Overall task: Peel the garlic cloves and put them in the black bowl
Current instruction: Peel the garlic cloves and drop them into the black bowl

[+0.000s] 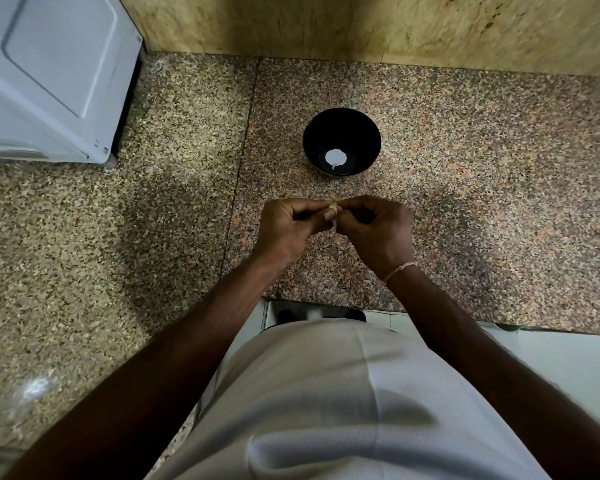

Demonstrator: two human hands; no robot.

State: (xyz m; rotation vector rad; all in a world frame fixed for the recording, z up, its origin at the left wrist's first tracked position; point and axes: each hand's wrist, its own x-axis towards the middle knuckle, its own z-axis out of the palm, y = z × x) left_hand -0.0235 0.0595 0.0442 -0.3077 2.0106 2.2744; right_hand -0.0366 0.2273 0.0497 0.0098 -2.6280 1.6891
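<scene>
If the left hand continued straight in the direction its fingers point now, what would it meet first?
The left hand points rightward at the garlic clove it pinches; just beyond comes the right hand, which pinches the same clove.

Both forearms reach forward from the lower corners of the view and converge over the middle of the counter. The left hand (288,226) and right hand (378,230) meet fingertip to fingertip, knuckles up, fingers curled inward. Each seems to pinch one small pale piece between thumb and forefinger, though it is mostly hidden. A thin thread band (399,268) circles the right wrist.
</scene>
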